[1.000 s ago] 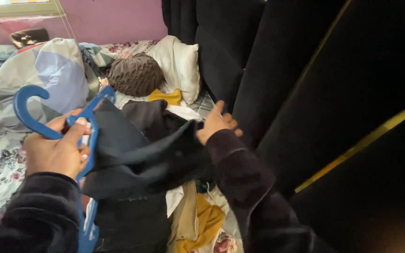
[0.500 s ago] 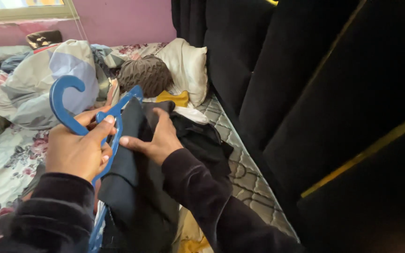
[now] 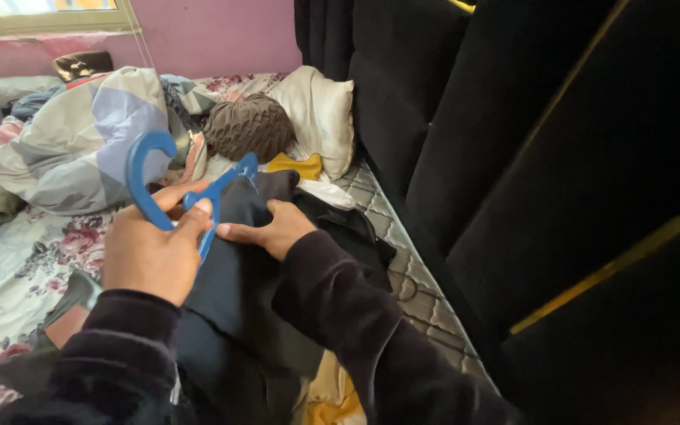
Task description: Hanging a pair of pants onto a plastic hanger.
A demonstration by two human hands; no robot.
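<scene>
My left hand (image 3: 155, 252) grips a blue plastic hanger (image 3: 151, 185) just below its hook, which points up and to the left. A dark navy garment (image 3: 238, 291) hangs over the hanger and drapes down toward me. My right hand (image 3: 273, 230) lies on the garment's upper edge beside the hanger's shoulder, fingers pinching the fabric. Both arms wear dark fuzzy sleeves.
I am over a bed with a floral sheet (image 3: 25, 267). A patchwork duvet (image 3: 72, 134), a brown ruffled cushion (image 3: 249, 126) and a cream pillow (image 3: 320, 110) lie behind. Black and yellow clothes (image 3: 297, 165) are piled nearby. A black padded headboard (image 3: 560, 157) fills the right.
My right hand came back from the headboard side and settled on the garment at the hanger. The hanger shifted right and slightly up in view as my head turned.
</scene>
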